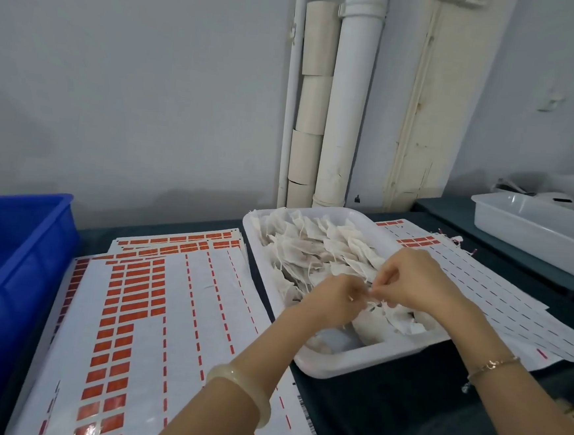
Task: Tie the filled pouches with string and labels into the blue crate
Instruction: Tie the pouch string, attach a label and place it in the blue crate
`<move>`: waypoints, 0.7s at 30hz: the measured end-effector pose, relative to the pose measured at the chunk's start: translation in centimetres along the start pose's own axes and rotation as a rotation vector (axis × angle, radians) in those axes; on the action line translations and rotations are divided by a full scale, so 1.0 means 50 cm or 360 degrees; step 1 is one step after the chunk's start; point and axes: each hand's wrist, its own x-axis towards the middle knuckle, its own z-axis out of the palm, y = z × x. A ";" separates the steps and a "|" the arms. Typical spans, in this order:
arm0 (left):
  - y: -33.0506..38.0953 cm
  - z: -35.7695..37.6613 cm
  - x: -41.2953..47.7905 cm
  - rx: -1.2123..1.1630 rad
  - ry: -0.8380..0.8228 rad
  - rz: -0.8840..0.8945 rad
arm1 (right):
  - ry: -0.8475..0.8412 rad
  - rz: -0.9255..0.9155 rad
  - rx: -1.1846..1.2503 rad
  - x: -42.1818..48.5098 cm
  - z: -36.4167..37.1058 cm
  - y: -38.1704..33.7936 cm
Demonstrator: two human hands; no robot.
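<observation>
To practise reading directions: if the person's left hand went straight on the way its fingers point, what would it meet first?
Probably the right hand, fingertips just ahead of the left hand, both pinching string above the pouches; depth unclear.

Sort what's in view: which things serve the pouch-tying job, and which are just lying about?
Job: left hand and right hand pinching thin white string; filled white pouches in white plastic tray; orange-red label sheets; blue plastic crate.
Lying about: second white plastic tub, right; white wall pipe; cream rolls.

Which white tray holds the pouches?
The centre tray, between the label sheets, heaped with pouches; the far-right tray shows none.
</observation>
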 end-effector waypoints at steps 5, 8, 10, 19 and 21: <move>0.000 -0.032 -0.036 -0.0183 -0.0035 0.0130 | 0.0186 -0.0118 0.0340 -0.002 -0.016 -0.028; -0.005 -0.072 -0.067 -0.0112 0.0150 0.0206 | 0.0244 -0.0214 0.0595 -0.009 -0.027 -0.059; -0.003 -0.112 -0.097 -0.0215 0.0288 0.0236 | 0.0294 -0.0298 0.0809 -0.015 -0.032 -0.088; -0.058 -0.291 -0.286 -0.0523 0.0837 -0.0090 | 0.0030 -0.0622 0.1759 -0.039 0.068 -0.279; -0.101 -0.297 -0.330 -0.0607 0.0895 -0.0335 | -0.0079 -0.0617 0.1724 -0.040 0.123 -0.318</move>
